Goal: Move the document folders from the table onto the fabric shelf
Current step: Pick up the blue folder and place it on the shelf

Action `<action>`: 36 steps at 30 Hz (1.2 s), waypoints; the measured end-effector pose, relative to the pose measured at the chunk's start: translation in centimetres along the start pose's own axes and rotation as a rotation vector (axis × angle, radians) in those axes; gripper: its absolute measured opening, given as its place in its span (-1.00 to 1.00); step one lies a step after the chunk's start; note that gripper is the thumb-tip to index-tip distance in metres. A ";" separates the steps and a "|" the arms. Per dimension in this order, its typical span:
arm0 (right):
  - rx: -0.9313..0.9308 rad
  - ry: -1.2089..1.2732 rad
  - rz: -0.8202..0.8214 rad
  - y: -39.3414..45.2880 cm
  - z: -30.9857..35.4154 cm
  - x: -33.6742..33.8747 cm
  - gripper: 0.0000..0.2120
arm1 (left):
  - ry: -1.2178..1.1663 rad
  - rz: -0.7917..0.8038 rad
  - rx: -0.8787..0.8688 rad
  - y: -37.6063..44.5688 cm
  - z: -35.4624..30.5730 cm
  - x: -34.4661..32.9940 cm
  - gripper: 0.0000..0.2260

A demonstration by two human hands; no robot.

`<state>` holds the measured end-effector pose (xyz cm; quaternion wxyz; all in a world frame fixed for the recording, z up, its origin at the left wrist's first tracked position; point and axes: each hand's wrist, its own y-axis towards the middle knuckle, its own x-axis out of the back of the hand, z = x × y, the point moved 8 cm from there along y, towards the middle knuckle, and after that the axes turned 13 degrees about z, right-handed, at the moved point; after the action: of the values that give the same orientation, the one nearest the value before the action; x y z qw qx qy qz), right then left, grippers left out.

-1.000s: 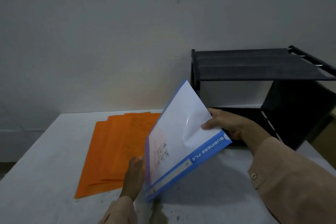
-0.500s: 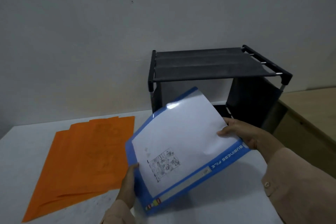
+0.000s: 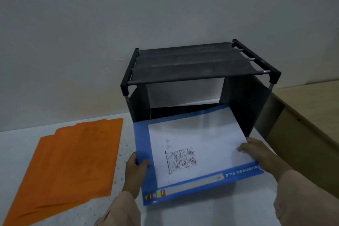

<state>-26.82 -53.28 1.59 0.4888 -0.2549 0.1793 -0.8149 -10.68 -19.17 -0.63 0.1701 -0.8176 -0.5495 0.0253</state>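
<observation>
Blue folder in both hands lies flat, long axis left-right.

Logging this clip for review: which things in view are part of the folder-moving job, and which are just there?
Part of the job:
blue folder, held by left hand and right hand
orange folders
fabric shelf

Just there:
white table
wooden furniture at right

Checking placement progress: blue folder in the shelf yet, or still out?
Mostly out. Both hands hold the blue folder; only its far edge reaches the black fabric shelf's lower opening.
</observation>
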 end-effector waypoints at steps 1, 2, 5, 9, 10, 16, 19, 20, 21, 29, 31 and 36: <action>-0.008 0.000 -0.017 0.4 -0.5 0.3 -0.90 | 0.005 0.006 -0.016 0.2 -0.4 -0.5 -0.86; -0.016 0.012 -0.030 0.9 -0.9 0.7 -0.91 | 0.003 0.001 -0.037 0.7 -0.8 -0.9 -0.88; -0.010 0.043 -0.074 2.0 -1.4 1.2 -0.88 | -0.030 -0.072 -0.041 1.6 -1.1 -0.8 -0.80; 0.034 0.057 -0.120 3.1 -0.4 1.9 -0.83 | -0.096 -0.113 0.004 2.5 -0.6 -0.7 -0.62; 0.042 0.049 -0.125 3.5 -0.1 2.1 -0.84 | -0.107 -0.107 0.007 2.9 -0.6 -0.8 -0.60; 0.066 0.063 -0.130 5.2 1.0 3.0 -0.79 | -0.080 -0.128 0.031 4.3 -0.7 -1.5 -0.64; 0.061 0.075 -0.124 6.1 1.4 3.3 -0.75 | -0.048 -0.181 0.009 4.5 -1.0 -1.8 -0.76; 0.057 0.081 -0.130 6.4 1.5 3.4 -0.75 | -0.048 -0.192 -0.003 4.5 -1.2 -2.0 -0.81; 0.052 0.084 -0.139 6.7 1.6 3.6 -0.74 | -0.066 -0.200 -0.016 4.6 -1.3 -2.1 -0.85; 0.105 0.039 -0.184 9.4 1.8 4.0 -0.72 | -0.048 -0.138 -0.052 5.8 -0.5 -4.5 -0.87; 0.149 -0.005 -0.216 10.1 2.1 4.0 -0.71 | 0.058 -0.148 -0.074 5.9 -0.8 -4.8 -0.86; 0.200 -0.140 -0.281 12.0 4.0 4.0 -0.69 | 0.291 -0.146 -0.138 7.7 -3.1 -5.8 -0.75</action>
<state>-17.57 -62.47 -0.74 0.4044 -0.2837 0.0253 -0.8691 -5.44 -27.84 -0.95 0.1927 -0.7802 -0.5776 -0.1433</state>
